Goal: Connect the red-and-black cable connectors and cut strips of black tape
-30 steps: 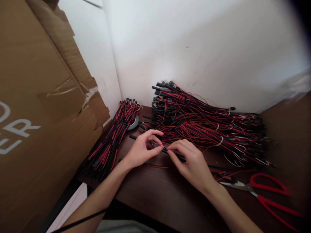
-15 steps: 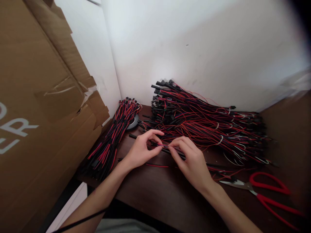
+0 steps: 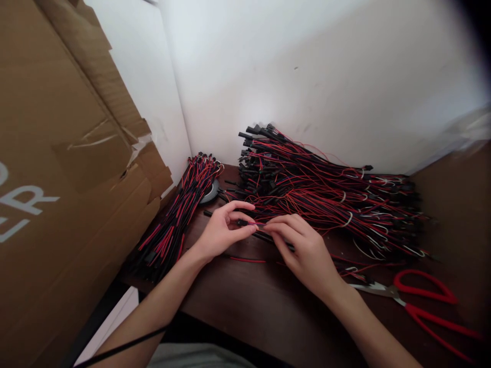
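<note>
Between thumb and fingers, my left hand point(image 3: 222, 230) pinches a thin cable point(image 3: 251, 223) with a small black connector near the palm. My right hand point(image 3: 303, 248) grips the same cable a little to the right, thumb and index pressed together. The fingertips of both hands are close to each other. Behind them lies a large pile of red and black cables point(image 3: 307, 189), some tied with white ties. Loose black and red cables pass beneath my hands. To the left is a second bundle of cables point(image 3: 172, 220).
Red-handled scissors point(image 3: 395, 294) lie at the right on the dark table point(image 3: 245, 296). A grey roll point(image 3: 210, 193) sits partly behind the left bundle. A big cardboard box point(image 3: 76, 153) stands at the left, and a white wall point(image 3: 307, 76) rises behind.
Both hands have shifted up slightly, and the right fingers have moved a little closer to the left ones along the cable.
</note>
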Demonstrator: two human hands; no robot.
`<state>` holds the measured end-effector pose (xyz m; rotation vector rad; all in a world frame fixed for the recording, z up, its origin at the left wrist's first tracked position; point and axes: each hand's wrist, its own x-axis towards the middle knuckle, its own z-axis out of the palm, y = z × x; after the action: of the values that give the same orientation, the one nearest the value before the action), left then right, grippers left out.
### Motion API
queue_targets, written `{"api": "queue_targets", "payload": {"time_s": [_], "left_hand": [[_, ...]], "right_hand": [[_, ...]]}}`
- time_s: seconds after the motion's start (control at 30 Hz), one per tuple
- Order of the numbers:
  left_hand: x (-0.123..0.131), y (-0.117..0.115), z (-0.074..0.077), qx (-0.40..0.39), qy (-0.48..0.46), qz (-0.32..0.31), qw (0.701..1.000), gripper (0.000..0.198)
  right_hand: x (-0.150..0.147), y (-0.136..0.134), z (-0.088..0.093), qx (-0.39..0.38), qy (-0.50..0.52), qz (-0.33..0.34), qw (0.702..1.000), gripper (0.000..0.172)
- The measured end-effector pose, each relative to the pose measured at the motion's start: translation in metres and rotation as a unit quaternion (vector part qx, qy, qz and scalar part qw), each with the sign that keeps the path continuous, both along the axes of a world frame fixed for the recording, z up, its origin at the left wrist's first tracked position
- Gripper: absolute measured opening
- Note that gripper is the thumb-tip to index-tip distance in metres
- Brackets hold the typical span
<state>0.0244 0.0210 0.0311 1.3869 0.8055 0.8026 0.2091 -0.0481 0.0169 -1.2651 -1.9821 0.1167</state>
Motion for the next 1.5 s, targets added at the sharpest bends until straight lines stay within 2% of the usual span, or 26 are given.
{"api": "queue_targets", "payload": {"time_s": [0.13,0.27,0.53,0.67,0.77,0.83,0.97,1.13,1.27,1.5], "left_hand": [[0.001,0.002,-0.002,0.030,0.004,0.011,0.999,0.033],[0.001,0.003,-0.004,0.083,0.015,0.010,0.996,0.015],[0.000,0.004,-0.011,0.210,0.086,0.026,0.974,0.008],[-0.003,0.008,-0.012,0.241,0.102,0.080,0.962,0.006],[-0.004,0.010,-0.008,0.204,0.080,0.118,0.969,0.005],[-0.006,0.010,-0.005,0.153,0.056,0.121,0.979,0.007],[-0.007,0.009,0.003,0.073,0.012,0.104,0.992,0.015],[-0.006,0.007,0.004,0.039,0.003,0.100,0.994,0.018],[-0.006,0.008,0.002,0.015,-0.014,0.102,0.995,0.021],[-0.007,0.006,0.007,-0.024,-0.036,0.110,0.993,0.024]], "right_hand": [[0.000,0.000,0.002,-0.021,0.035,0.004,0.999,0.010],[-0.003,-0.001,0.004,-0.045,0.082,-0.013,0.996,0.012],[-0.001,-0.001,0.011,-0.111,0.165,-0.023,0.980,0.020],[0.006,-0.006,0.024,-0.182,0.170,0.010,0.968,0.032],[0.017,-0.011,0.035,-0.268,0.144,0.036,0.952,0.039],[0.025,-0.012,0.038,-0.281,0.123,0.021,0.952,0.042],[0.036,-0.009,0.036,-0.212,0.062,-0.042,0.974,0.041],[0.038,-0.004,0.029,-0.169,0.002,-0.070,0.983,0.038],[0.036,-0.003,0.026,-0.133,-0.014,-0.066,0.989,0.034],[0.032,-0.002,0.019,-0.126,0.002,-0.041,0.991,0.029]]}}
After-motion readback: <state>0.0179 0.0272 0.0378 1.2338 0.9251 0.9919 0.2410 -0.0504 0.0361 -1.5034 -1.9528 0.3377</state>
